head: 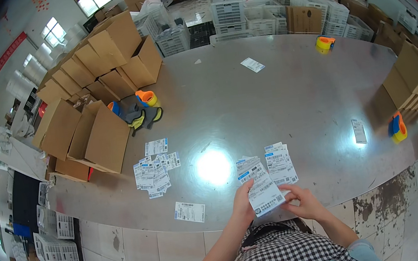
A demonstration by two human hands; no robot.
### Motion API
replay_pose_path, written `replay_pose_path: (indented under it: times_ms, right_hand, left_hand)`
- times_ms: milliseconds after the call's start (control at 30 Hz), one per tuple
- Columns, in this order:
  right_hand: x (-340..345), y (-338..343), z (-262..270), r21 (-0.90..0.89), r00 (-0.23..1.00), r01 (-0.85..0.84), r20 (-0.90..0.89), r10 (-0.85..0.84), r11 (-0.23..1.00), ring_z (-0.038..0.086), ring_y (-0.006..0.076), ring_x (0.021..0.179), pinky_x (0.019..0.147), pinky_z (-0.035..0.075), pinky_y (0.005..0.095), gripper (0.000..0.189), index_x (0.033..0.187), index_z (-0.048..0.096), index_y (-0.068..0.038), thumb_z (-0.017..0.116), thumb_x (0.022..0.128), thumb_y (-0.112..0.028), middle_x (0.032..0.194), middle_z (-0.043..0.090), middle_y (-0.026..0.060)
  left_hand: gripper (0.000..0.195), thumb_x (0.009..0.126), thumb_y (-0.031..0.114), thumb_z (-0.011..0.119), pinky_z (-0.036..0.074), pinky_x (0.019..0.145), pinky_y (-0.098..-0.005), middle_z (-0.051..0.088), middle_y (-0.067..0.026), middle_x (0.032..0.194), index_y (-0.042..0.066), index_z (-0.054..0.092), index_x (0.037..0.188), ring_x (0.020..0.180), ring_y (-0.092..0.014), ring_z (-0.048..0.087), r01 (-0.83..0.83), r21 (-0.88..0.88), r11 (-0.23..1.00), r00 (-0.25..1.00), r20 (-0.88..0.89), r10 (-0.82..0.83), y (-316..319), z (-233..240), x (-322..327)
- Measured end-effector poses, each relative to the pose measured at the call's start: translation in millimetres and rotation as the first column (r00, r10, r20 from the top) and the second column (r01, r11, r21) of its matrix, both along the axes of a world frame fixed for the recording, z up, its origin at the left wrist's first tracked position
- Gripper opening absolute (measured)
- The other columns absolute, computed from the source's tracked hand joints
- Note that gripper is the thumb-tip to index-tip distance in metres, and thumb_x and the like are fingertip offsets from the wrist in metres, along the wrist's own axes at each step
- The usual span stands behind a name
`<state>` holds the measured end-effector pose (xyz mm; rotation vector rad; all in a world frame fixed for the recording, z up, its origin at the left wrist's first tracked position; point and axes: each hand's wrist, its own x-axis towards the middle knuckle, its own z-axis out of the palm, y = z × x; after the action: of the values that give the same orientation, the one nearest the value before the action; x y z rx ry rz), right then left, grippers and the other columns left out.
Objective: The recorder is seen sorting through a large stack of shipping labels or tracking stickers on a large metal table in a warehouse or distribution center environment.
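Observation:
My left hand [244, 201] grips a stack of printed shipping labels [262, 190] by its left edge, thumb on top. At the stack's lower right, the fingers of my right hand [299, 200] bend close to its edge; whether they pinch a label cannot be made out. Just beyond the held stack, a pile of labels [280, 165] lies on the metal table [247, 117]. Another small pile [246, 162] is partly covered by the held stack. Farther left is a loose, spread heap of labels [153, 176]. One single label [190, 212] lies near the front edge.
Open cardboard boxes [102, 141] crowd the table's left side, beside grey-yellow gloves [145, 117] and a tape dispenser [147, 98]. Folded cartons [412, 82] stand at right near another tape dispenser [398, 128]. A third dispenser [325, 43] sits at the far edge. Plastic crates [228, 13] are stacked beyond.

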<state>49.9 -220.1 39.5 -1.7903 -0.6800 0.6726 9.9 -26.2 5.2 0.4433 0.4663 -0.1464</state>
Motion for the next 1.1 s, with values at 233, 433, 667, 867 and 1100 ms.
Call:
replay_pose_path:
  times_ms: [233,433,667,867,1100]
  right_hand:
    - [1.8,11.9,0.2,0.099,0.913,0.083,0.392,-0.115,0.992,0.057,0.0237,0.098,0.085,0.044,0.0334,0.060,0.124,0.046,-0.008,0.067,0.068,-0.002,0.094,0.065,0.0074]
    - [-6.4,-2.1,-9.7,0.133,0.987,0.134,0.067,-0.144,0.982,0.059,0.0144,0.093,0.083,0.044,0.0287,0.044,0.115,0.053,-0.003,0.067,0.074,-0.004,0.095,0.065,0.0079]
    - [-3.2,-3.1,-3.4,0.182,0.990,-0.032,-0.127,0.056,0.983,0.060,0.0149,0.090,0.080,0.046,0.0286,0.031,0.109,0.057,-0.002,0.064,0.078,-0.006,0.095,0.065,0.0089]
    - [13.4,-11.9,17.5,-0.041,0.993,-0.105,0.059,0.107,0.994,0.063,0.0195,0.078,0.069,0.049,0.0301,0.032,0.110,0.057,-0.005,0.062,0.079,-0.008,0.088,0.066,0.0111]
    - [20.5,-11.8,30.4,-0.219,0.893,-0.347,0.221,0.393,0.912,0.058,0.0298,0.060,0.057,0.045,0.0353,0.019,0.098,0.059,-0.006,0.060,0.080,-0.015,0.070,0.060,0.0137]
  left_hand:
    - [0.034,0.091,0.015,0.043,0.049,0.083,-0.0328,0.056,-0.0148,0.111,-0.007,0.046,0.116,0.098,-0.022,0.058,0.015,0.237,0.971,0.998,-0.063,0.000,-24.5,-5.0,-21.5]
    - [0.034,0.091,0.017,0.044,0.049,0.082,-0.0319,0.057,-0.0142,0.110,-0.007,0.047,0.115,0.096,-0.021,0.059,-0.080,0.180,0.980,0.996,-0.029,0.087,-19.6,0.4,-21.4]
    - [0.033,0.092,0.017,0.043,0.039,0.093,-0.0325,0.053,-0.0144,0.116,-0.005,0.047,0.116,0.108,-0.021,0.050,-0.157,0.425,0.892,0.978,-0.061,0.201,-20.8,-9.4,-17.3]
    - [0.032,0.084,0.016,0.056,0.028,0.102,-0.0409,0.046,-0.0121,0.124,0.002,0.051,0.112,0.122,-0.023,0.036,-0.359,0.928,0.096,0.933,0.355,0.060,-11.4,3.1,-24.5]
    - [0.012,0.076,0.020,0.066,0.011,0.106,-0.0572,0.057,-0.0026,0.087,0.010,0.062,0.082,0.106,-0.022,0.050,-0.399,0.900,-0.176,0.677,0.160,-0.719,-0.1,34.6,-12.9]
